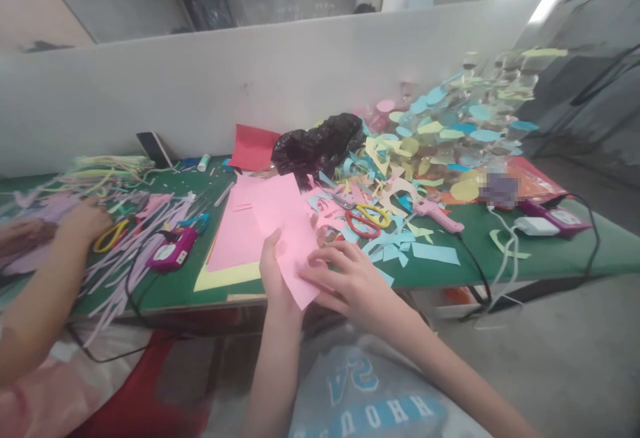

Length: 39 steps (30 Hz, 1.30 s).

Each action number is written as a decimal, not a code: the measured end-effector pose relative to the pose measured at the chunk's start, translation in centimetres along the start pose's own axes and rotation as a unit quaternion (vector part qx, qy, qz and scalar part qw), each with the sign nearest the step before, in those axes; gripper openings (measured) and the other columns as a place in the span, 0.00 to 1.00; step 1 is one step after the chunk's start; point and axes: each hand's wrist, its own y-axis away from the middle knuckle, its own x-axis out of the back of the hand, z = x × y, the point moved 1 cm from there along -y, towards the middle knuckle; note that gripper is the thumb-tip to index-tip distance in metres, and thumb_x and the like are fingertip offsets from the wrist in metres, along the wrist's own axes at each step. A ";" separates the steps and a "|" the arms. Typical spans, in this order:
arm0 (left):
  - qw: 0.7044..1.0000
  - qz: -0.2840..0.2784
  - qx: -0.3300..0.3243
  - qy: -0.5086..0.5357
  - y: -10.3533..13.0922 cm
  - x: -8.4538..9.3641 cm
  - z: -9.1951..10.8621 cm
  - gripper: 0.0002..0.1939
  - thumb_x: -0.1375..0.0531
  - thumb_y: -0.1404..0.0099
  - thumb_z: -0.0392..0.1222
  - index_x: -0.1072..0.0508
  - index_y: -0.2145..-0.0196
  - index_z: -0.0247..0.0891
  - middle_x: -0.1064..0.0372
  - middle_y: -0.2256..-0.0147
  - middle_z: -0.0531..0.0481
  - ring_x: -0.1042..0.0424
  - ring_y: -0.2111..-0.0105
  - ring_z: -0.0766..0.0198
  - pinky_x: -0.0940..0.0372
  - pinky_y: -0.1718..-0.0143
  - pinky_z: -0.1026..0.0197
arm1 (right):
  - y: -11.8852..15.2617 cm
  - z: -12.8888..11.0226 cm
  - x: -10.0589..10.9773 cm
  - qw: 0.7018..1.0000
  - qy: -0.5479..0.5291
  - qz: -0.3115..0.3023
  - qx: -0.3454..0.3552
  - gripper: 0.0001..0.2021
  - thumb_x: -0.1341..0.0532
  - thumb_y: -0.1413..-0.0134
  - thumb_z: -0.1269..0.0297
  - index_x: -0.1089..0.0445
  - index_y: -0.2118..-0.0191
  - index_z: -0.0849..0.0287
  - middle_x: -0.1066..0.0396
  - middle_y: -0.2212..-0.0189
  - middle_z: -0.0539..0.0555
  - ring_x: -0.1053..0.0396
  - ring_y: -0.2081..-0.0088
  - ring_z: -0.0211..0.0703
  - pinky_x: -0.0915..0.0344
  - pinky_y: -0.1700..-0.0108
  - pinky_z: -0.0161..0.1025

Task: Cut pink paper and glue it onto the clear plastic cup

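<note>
The left hand (274,271) grips the near left edge of a pink sheet (290,235), fingers closed on it from behind with the thumb in front. The right hand (345,281) lies on the sheet's near right corner, fingers spread flat and loosely open, pinning the paper. The sheet is thin, matte and four-sided, tilted, held just above the near edge of the surface (545,251), which is green and felt-like.

Under it lie a larger pink sheet (235,225) and a yellow one (220,277). Just right are two pairs of scissors (367,217), one red-handled, one yellow-handled, among blue, yellow and pink paper scraps. A pink glue gun (440,215) with a black cord lies further right. Far centre sit a crumpled, glossy black bag (320,141) and a red sheet (253,147).

At left, another person's hand (83,219) rests on a heap of thin paper strips, near yellow-handled scissors (111,235) and a magenta device (173,251) with a white label too blurred to read.

On the person's shirt, upside-down blue lettering shows "HOU".
</note>
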 end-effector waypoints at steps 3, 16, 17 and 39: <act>1.000 0.009 -0.009 0.004 -0.1 -0.1 0.1 0.23 0.44 0.38 0.47 0.26 0.52 0.28 0.23 0.61 0.39 0.23 0.57 0.51 0.29 0.52 0.52 | 0.1 -0.2 -0.1 0.994 0.099 -0.016 0.048 0.14 0.44 0.34 0.61 0.30 0.47 0.58 0.27 0.50 0.59 0.37 0.49 0.54 0.38 0.48 0.53; 0.998 0.023 -0.052 0.024 -0.8 0.8 -0.7 0.20 0.43 0.36 0.42 0.26 0.50 0.29 0.23 0.58 0.38 0.22 0.60 0.51 0.30 0.51 0.49 | -0.2 -0.3 -1.5 0.949 -0.236 0.099 -0.185 0.12 0.47 0.32 0.64 0.29 0.65 0.56 0.29 0.62 0.54 0.33 0.56 0.43 0.36 0.51 0.43; 0.998 0.018 -0.054 0.030 -0.7 0.6 -0.8 0.20 0.44 0.36 0.41 0.27 0.49 0.29 0.23 0.57 0.37 0.22 0.59 0.51 0.30 0.51 0.48 | -0.1 0.1 -1.7 0.941 -0.234 0.126 -0.212 0.11 0.46 0.33 0.63 0.31 0.66 0.56 0.30 0.61 0.55 0.33 0.56 0.44 0.37 0.50 0.44; 0.991 -0.006 -0.073 -0.114 -0.8 0.5 -2.6 0.23 0.38 0.40 0.52 0.26 0.53 0.33 0.24 0.56 0.41 0.25 0.53 0.53 0.32 0.52 0.55 | 0.0 2.7 -3.0 0.818 -0.406 0.227 -0.338 0.12 0.40 0.42 0.52 0.36 0.62 0.56 0.33 0.65 0.52 0.33 0.64 0.41 0.34 0.61 0.39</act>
